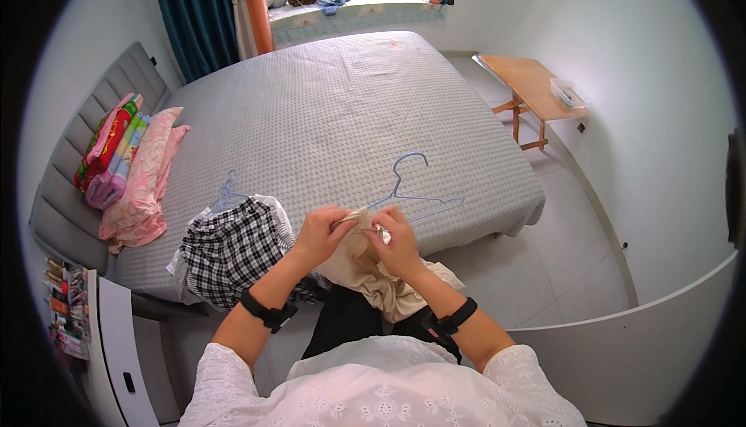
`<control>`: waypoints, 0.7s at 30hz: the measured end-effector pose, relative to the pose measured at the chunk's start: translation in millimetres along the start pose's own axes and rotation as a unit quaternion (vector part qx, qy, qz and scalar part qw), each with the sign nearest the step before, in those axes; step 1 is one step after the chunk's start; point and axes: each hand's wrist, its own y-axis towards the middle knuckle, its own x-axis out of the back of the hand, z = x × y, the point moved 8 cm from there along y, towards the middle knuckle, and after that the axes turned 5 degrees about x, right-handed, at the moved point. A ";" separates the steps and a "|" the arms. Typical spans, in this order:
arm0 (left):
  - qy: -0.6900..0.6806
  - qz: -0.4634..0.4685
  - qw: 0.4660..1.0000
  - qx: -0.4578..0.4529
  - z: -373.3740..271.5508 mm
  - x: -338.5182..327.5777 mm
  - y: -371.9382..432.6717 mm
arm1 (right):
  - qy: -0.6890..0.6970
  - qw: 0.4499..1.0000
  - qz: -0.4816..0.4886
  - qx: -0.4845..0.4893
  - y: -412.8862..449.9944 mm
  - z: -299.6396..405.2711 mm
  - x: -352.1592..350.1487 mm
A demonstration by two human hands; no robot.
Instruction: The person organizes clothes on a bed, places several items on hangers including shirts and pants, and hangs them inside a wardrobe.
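Both my hands pinch the upper edge of a beige cloth garment (373, 278), which hangs down over my dark-clad legs at the bed's near edge. My left hand (327, 232) grips a gathered fold of it; close beside, my right hand (396, 239) holds the same edge with thumb and fingers. Just beyond them a blue clothes hanger (402, 194) lies on the bed, hook pointing away; its near left part is hidden by the hands and cloth. Left of my left hand lies a black-and-white checked garment (230, 246) on other clothes, with blue hangers (228, 191) at its top.
The grey quilted bedspread (326, 112) spreads ahead. Pink pillows (143, 188) and folded bedding (111, 147) rest by the headboard (70, 159). A wooden folding table (524, 83) with a plastic container (568, 93) stands right of the bed. A white cabinet (119, 339) is at near left.
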 end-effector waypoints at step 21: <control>-0.028 0.059 0.995 0.076 72.1 54.2 -21.9 | -0.204 0.948 0.244 -0.014 -17.8 -99.5 99.6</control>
